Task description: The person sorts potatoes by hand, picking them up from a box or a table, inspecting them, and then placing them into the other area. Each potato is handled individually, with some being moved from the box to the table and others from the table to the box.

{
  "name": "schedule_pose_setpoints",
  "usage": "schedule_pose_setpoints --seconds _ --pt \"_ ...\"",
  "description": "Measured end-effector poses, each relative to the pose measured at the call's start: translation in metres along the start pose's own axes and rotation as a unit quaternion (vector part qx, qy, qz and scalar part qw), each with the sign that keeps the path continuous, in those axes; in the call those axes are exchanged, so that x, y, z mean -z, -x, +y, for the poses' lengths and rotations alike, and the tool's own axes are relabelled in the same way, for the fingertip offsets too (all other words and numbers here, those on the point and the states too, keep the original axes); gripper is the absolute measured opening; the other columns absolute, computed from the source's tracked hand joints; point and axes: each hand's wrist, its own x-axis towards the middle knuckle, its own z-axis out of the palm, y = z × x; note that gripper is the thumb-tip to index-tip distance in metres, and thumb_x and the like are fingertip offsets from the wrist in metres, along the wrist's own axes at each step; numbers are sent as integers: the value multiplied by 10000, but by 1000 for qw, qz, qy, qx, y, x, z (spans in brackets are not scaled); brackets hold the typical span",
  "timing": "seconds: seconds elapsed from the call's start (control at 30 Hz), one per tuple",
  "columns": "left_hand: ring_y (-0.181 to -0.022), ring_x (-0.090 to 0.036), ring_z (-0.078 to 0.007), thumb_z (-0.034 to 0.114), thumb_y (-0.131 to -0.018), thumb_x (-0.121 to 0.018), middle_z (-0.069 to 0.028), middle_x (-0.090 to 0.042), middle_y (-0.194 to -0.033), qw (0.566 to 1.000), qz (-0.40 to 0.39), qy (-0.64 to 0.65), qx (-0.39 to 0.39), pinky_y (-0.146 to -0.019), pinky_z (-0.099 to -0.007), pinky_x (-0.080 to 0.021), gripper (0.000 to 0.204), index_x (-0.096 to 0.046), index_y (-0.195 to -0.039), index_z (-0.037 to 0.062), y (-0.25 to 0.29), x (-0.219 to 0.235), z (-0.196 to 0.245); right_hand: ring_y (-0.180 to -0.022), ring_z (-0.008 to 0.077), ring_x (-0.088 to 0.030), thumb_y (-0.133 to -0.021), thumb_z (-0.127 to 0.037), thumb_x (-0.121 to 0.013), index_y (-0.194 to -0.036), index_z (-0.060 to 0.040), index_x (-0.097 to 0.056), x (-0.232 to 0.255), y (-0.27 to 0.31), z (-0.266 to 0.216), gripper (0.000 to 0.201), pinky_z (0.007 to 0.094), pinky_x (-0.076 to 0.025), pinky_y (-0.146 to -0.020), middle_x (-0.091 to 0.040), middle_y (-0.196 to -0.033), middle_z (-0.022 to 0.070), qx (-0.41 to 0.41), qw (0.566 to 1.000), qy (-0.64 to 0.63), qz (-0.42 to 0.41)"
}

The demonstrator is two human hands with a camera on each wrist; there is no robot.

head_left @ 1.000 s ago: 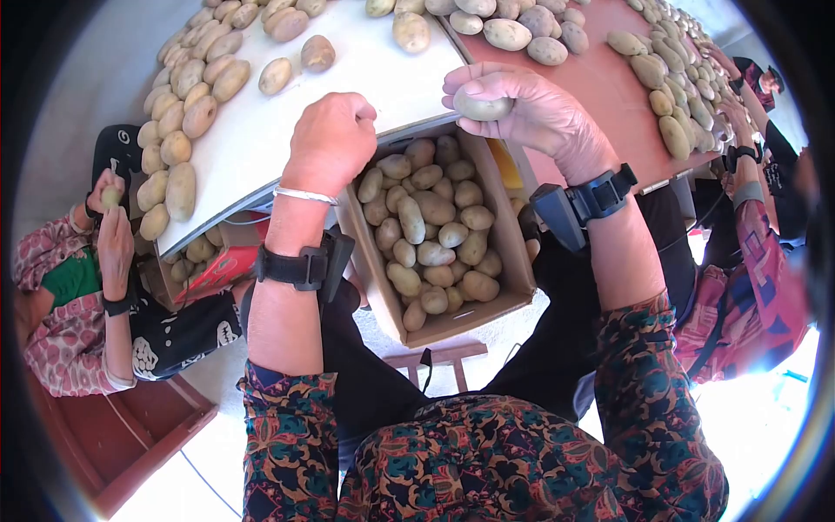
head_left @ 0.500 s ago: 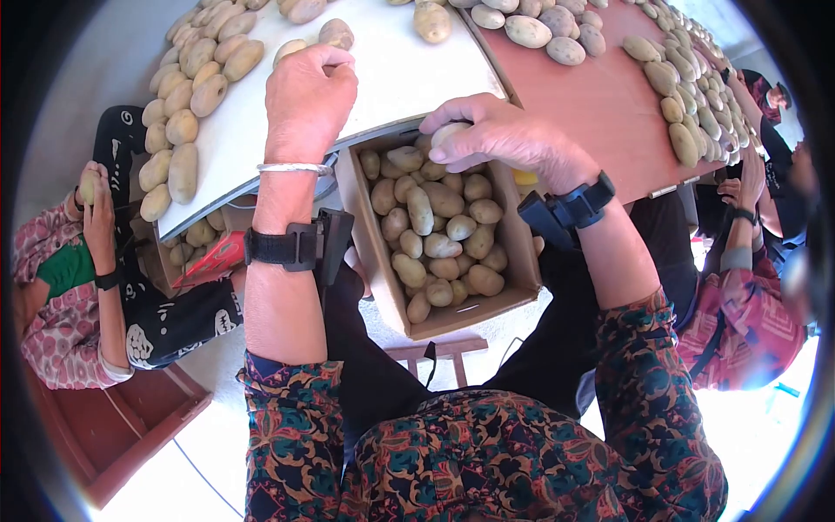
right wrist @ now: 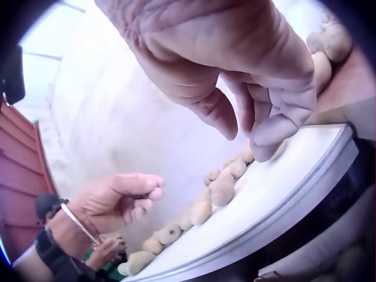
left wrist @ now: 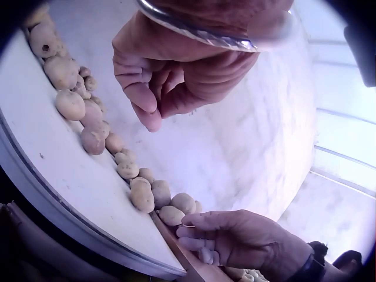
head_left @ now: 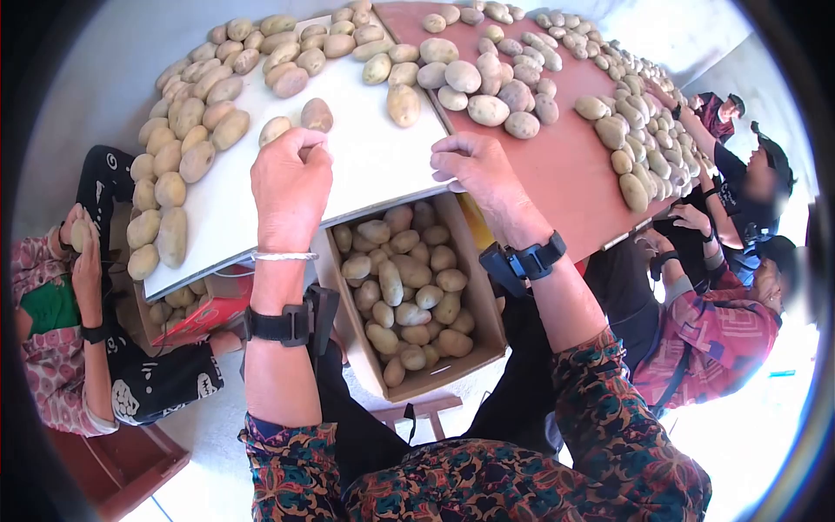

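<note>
My left hand (head_left: 291,187) is raised over the white board (head_left: 370,122), close to two potatoes lying there. Its fingers are curled and the thumb meets the fingertips; the left wrist view shows nothing held. Near the board's front corner hovers my right hand (head_left: 483,178), its fingers loosely bent. In the right wrist view a gap shows between its thumb and fingers (right wrist: 282,117), with nothing in it. Below both hands stands a cardboard box (head_left: 448,374) holding many potatoes (head_left: 409,270).
Rows of potatoes (head_left: 187,113) line the white board's left side. A red board (head_left: 570,165) adjoins it, with a potato pile (head_left: 496,83) and another heap (head_left: 639,139) farther right. People sit on both sides; a red box (head_left: 204,313) of potatoes stands at left.
The potato in my right hand over the box is gone from it; that hand has moved up to the board's edge. My left hand keeps its curled shape. The head view has tilted up.
</note>
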Motion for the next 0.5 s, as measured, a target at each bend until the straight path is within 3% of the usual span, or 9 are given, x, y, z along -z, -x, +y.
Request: schedule_pose_setpoints --seconds 0.03,0.07,0.1,0.17,0.2,0.3,0.33,0.5 --pt "-632 -633 -119 73 -883 -605 -88 -701 -788 1000 2 16 5 -596 -255 -516 175 -698 -991 -28 0 -1 0 -756 152 -660 -849 -138 -667 -1050 40 -666 2 -13 9 269 283 -526 -634 -681 -872 115 33 998 10 50" --pt "-628 -627 -115 68 -881 -607 -81 -695 -779 999 3 31 10 -591 -253 -513 170 -698 -988 -28 -1 -3 0 -811 231 -689 -847 -166 -659 -1113 28 -647 4 -29 16 329 348 -545 -698 -696 -921 167 48 997 43 49" --pt "-628 -627 -115 68 -881 -607 -81 -695 -779 999 5 32 7 -591 -253 -513 170 -698 -988 -28 -2 -5 -2 -811 231 -689 -847 -166 -659 -1113 28 -647 3 -40 14 329 348 -545 -698 -696 -921 167 51 997 43 50" --pt "-624 -623 -110 63 -878 -610 -72 -688 -768 999 6 48 1 -586 -251 -509 163 -698 -984 -25 -3 -9 -4 -904 324 -686 -832 -201 -651 -1207 -9 -612 -1 -59 7 422 417 -537 -802 -698 -974 209 166 942 276 92" --pt "-620 -618 -107 62 -878 -610 -68 -686 -764 999 4 51 5 -582 -251 -507 165 -697 -986 -27 -2 -9 -1 -1012 368 -647 -822 -238 -642 -1254 -47 -581 -4 -66 -5 477 447 -512 -889 -667 -1069 223 150 932 320 78" --pt "-618 -616 -107 64 -878 -609 -67 -686 -763 999 -3 42 0 -583 -251 -507 167 -696 -987 -29 -2 -7 0 -1069 355 -627 -831 -259 -644 -1231 -68 -582 -21 -90 -24 448 444 -514 -903 -622 -1163 209 160 890 421 67" --pt "-615 -616 -110 68 -879 -608 -68 -685 -760 999 -3 41 1 -588 -251 -509 171 -694 -988 -33 -1 -6 1 -1113 361 -606 -830 -265 -648 -1204 -74 -576 -26 -96 -32 427 447 -512 -912 -576 -1230 202 121 888 442 35" --pt "-617 -625 -114 84 -878 -607 -78 -689 -756 999 7 49 -13 -596 -255 -514 186 -692 -994 -35 -1 -3 -2 -1105 374 -609 -828 -253 -635 -1199 -75 -572 -41 -127 -19 417 453 -508 -914 -577 -1228 215 155 847 507 32"
